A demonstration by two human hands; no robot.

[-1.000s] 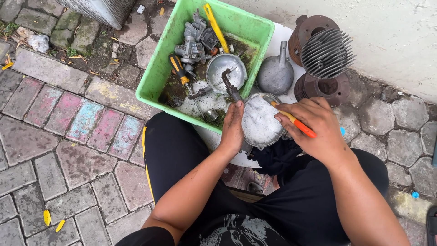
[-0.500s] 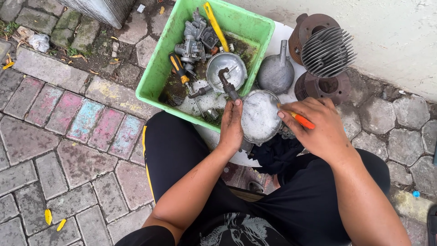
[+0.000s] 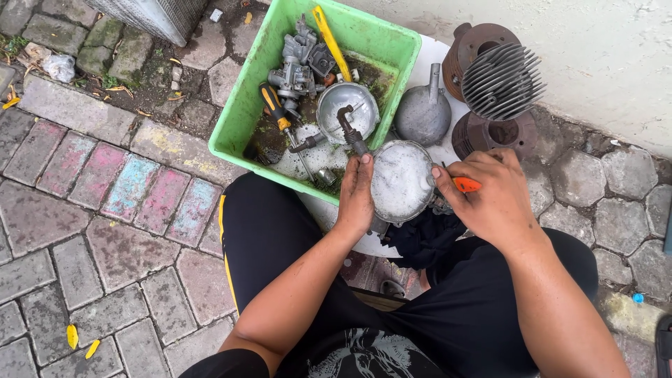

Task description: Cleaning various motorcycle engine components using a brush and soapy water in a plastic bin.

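Over my lap, my left hand (image 3: 355,196) clamps the rim of the soapy metal cover (image 3: 401,180), likely stiff and slippery, while my right hand (image 3: 490,192) pinches an orange-handled brush (image 3: 465,185).

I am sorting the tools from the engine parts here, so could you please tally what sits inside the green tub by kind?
Carburettor: 1
Round metal covers: 1
Screwdrivers with black and yellow handle: 1
Long yellow tools: 1
Total: 4 in the green tub; smaller bits in the murky water are too unclear to count.
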